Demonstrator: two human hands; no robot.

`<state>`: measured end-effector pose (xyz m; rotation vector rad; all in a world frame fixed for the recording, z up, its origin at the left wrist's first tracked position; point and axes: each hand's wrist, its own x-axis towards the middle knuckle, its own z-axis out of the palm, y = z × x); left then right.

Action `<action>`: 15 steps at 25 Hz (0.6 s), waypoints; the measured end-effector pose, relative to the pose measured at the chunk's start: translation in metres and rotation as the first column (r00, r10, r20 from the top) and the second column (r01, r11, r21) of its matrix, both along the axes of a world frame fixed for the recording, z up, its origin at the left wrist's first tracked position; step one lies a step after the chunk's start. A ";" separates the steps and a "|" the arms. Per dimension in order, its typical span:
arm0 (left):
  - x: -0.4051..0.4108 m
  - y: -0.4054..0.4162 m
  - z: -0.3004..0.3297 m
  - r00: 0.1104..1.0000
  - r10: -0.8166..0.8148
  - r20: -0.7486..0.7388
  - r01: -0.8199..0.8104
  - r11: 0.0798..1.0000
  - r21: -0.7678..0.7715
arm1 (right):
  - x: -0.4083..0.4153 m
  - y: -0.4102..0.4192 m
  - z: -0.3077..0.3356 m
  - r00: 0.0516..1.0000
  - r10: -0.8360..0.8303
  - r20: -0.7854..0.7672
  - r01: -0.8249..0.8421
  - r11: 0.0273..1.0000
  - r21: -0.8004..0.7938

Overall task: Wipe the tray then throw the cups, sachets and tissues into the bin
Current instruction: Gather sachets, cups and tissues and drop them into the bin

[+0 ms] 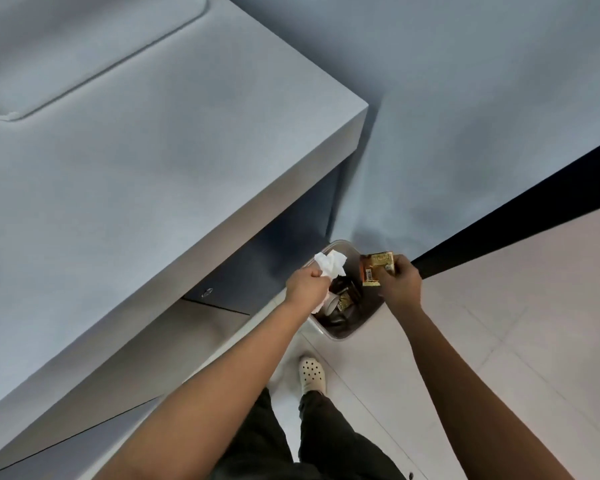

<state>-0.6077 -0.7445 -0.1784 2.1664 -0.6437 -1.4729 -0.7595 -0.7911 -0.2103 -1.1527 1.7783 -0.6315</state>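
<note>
Nearest to you are your dark trousers (329, 455) and one pale perforated clog (312, 374) planted on the light tiled floor (534, 341). Your two bare forearms reach forward from there, out over the bin.

Your left hand (305, 284) is curled into a fist round a crumpled white tissue (330, 264); most of the tissue sticks out past your knuckles and hangs over the near-left part of the bin's opening, and a bit more white shows below your wrist. Your right hand (399, 280) pinches a small bunch of gold and brown sachets (376, 268), thumb on the near face and fingers curled behind, holding them over the right side of the bin; a barcode shows on the lower one.

The bin (336, 336) stands on the floor just beyond your foot, a grey rounded container tucked partly under the edge of the worktop. Inside it you can see a dark liner, at least one gold sachet (344, 301) lying among dark wrappers, and a pale rounded shape near the left wall that may be a cup, though it is too hidden by your hand to be sure.

To the left, the thick grey worktop (136, 185) runs away from you, with a shallow rounded-rectangle recess (77, 46) in its top at the far corner. Under it sits a dark cabinet front with a small round metal fitting (207, 292). Beyond the bin rises a plain blue-grey wall (465, 116), with a black skirting strip (520, 216) along its foot on the right.
</note>
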 end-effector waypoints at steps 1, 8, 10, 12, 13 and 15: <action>-0.004 -0.003 -0.010 0.999 -0.024 0.048 0.022 0.999 0.042 | -0.001 0.002 -0.009 1.000 0.013 -0.008 -0.012 0.999 0.048; -0.010 -0.016 -0.052 0.982 -0.186 -0.043 0.190 0.971 0.147 | -0.007 0.002 -0.050 0.939 0.291 -0.182 -0.239 0.934 0.264; -0.005 -0.016 -0.055 0.985 -0.159 -0.073 0.168 0.975 0.143 | -0.012 0.004 -0.054 0.952 0.263 -0.158 -0.204 0.928 0.313; 0.000 -0.014 -0.055 0.981 -0.181 -0.066 0.188 0.975 0.119 | -0.016 0.007 -0.054 0.960 0.237 -0.153 -0.174 0.925 0.337; 0.002 -0.013 -0.054 0.982 -0.178 -0.063 0.184 0.977 0.105 | -0.017 0.007 -0.052 0.949 0.263 -0.177 -0.193 0.922 0.336; 0.005 -0.016 -0.052 0.985 -0.159 -0.068 0.163 0.985 0.061 | -0.016 0.002 -0.045 0.920 0.330 -0.212 -0.252 0.912 0.325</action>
